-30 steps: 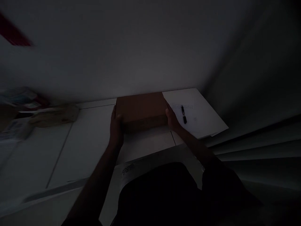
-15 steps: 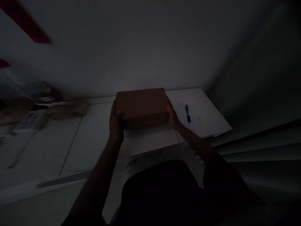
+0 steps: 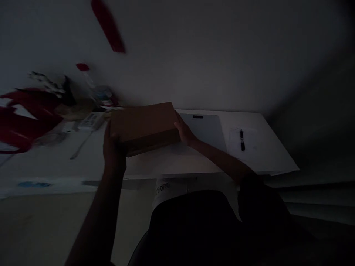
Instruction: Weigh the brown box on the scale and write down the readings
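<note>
While clamped between both hands' fingers [image 3: 177,127], cardboard box [image 3: 142,127] flat, long axis left-right, slightly tilted.

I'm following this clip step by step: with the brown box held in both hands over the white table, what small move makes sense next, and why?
Probably a short, level shift to a bare patch of the table, then down. The left hand and right hand grip opposite ends of the cardboard box, which is tilted and seems lifted. Clutter lies to its left, and a pen on paper to its right.

Very dim, underexposed view; motion blur at left, dark vignetted corners.
</note>
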Available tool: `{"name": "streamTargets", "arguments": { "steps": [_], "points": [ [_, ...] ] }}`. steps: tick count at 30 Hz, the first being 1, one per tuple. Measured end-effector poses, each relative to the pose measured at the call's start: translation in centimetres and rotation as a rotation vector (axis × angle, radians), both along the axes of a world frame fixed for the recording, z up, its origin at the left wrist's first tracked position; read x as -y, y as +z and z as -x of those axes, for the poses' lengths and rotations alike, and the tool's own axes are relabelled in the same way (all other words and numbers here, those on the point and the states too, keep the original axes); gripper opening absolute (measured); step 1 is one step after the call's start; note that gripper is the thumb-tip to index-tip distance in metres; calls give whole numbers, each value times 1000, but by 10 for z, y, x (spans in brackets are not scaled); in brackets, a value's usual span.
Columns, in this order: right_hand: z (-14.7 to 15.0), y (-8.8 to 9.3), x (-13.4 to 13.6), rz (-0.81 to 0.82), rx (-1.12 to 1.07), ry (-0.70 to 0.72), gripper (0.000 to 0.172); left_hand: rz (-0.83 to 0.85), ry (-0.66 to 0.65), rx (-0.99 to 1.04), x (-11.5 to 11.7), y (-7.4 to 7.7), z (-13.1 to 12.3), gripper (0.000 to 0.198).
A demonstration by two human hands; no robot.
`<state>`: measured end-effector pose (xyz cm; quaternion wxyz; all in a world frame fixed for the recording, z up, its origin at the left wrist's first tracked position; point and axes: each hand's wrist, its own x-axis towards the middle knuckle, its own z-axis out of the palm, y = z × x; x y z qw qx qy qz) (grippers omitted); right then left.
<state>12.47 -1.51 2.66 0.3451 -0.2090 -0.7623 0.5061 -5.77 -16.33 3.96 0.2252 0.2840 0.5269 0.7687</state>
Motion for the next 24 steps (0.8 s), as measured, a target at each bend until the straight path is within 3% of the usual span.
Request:
{"name": "streamTargets", "arguments": {
  "steps": [4,9,14,20,24],
  "points": [
    [34,-5,11,11,46,54,70,57,89,13,20,-11,24,71],
    [55,-17,20,87,37,100,71,95,135,50,34,-32,43,72],
    [61,-24,24,94,22,123,74,98,148,78,40,-43,50,67],
    [62,-28,25,48,79,82,66,116,143,84,38,-45,48,79],
    [61,-29,26,37,57,106,71,112,154,85,36,-50,51,84]
  ]
}}
